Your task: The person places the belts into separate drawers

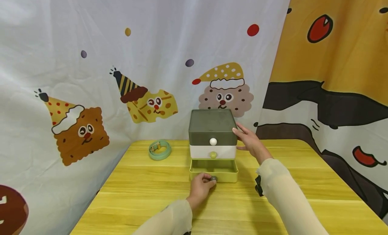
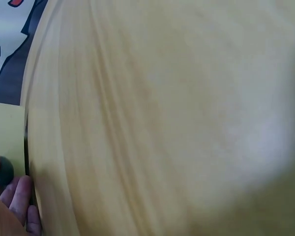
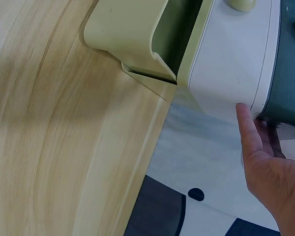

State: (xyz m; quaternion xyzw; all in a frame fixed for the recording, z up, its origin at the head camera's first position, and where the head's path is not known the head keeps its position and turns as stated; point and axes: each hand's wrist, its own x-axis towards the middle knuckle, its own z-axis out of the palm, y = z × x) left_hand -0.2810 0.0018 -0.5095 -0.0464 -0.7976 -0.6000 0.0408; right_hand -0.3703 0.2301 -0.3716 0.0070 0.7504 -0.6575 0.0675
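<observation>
A small three-tier drawer box (image 1: 213,122) stands on the table, with a dark green top tier, a white middle and a yellow-green bottom. Its bottom drawer (image 1: 224,177) is pulled out, and the inside that shows holds nothing. My left hand (image 1: 200,189) pinches the dark round knob (image 2: 5,172) on that drawer's front between thumb and fingers. Against the box's right side my right hand (image 1: 250,142) rests with fingers extended, steadying contact seen at the white and green tiers in the right wrist view. The white knob (image 1: 213,141) and the light green knob (image 1: 213,154) are untouched.
A coiled mint-green belt (image 1: 160,150) with a gold-coloured buckle lies left of the box. The wooden table (image 1: 145,191) ends just behind the box, where a printed curtain (image 1: 169,42) hangs. A dark device sits at my right wrist.
</observation>
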